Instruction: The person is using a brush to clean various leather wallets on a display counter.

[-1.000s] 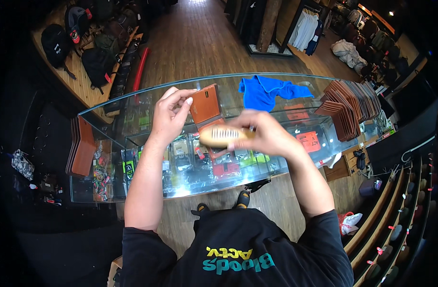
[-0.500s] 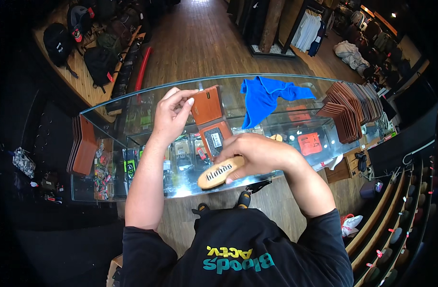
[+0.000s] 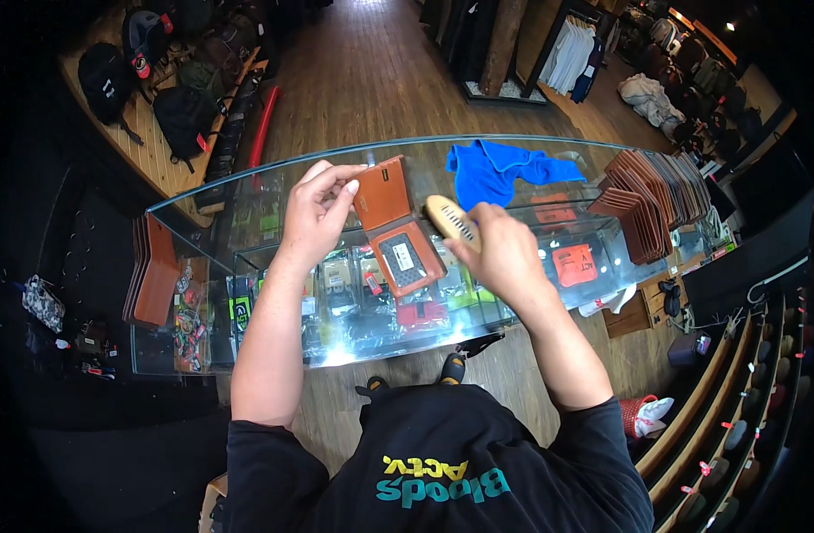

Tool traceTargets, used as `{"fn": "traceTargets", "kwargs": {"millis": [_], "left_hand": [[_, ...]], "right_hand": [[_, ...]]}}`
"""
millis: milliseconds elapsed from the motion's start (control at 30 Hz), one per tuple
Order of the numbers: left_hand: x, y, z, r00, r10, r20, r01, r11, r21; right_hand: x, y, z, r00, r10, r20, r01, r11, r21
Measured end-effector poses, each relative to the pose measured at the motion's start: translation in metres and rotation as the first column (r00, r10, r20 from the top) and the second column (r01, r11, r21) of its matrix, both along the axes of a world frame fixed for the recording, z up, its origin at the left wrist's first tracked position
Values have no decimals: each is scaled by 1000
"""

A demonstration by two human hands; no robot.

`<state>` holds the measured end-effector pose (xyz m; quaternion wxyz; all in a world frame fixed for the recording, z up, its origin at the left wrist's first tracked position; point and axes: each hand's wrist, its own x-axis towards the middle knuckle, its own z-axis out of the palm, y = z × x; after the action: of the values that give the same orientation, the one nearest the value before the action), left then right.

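Note:
An unfolded brown leather wallet is held above the glass counter by my left hand, whose thumb and fingers pinch its upper left edge. Its lower half has a clear window with a dark patterned insert and a white label. Just right of the wallet, my right hand grips an oval wooden brush with dark lettering on its back. The bristles are mostly hidden. A blue cloth lies crumpled on the glass beyond my right hand.
The glass display counter holds packaged goods under its top. Brown wallets stand in a row at its right end, and more wallets at its left end. Backpacks sit on a wooden shelf at the far left.
My right hand has moved the brush up and away from me, from below the wallet to its right side, uncovering the wallet's lower half. My left hand keeps its hold.

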<state>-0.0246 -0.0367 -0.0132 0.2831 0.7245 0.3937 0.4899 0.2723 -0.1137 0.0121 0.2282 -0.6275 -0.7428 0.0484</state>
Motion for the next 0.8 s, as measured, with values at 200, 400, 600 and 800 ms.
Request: {"fn": "traceTargets", "kwargs": {"millis": [200,400,600,800], "left_hand": [[2,1,-3,1000,3,-5,-3,1000,-13],[22,-12,-7,982,186,5,-186,981,55],[47,-20,-24,817,440,-374,-416,897,146],[56,-27,-10,865,287,-411,-330,943,-36]], "right_hand": [[2,-9,-4,985,143,-96,-147,989,-34],[12,-6,-3,607,31,-794,-274,946,-173],[25,3,-38,75,-156,-985,-396,902,-173],[14,-12,-39,244,-75,-967,-428,886,-177]]}}
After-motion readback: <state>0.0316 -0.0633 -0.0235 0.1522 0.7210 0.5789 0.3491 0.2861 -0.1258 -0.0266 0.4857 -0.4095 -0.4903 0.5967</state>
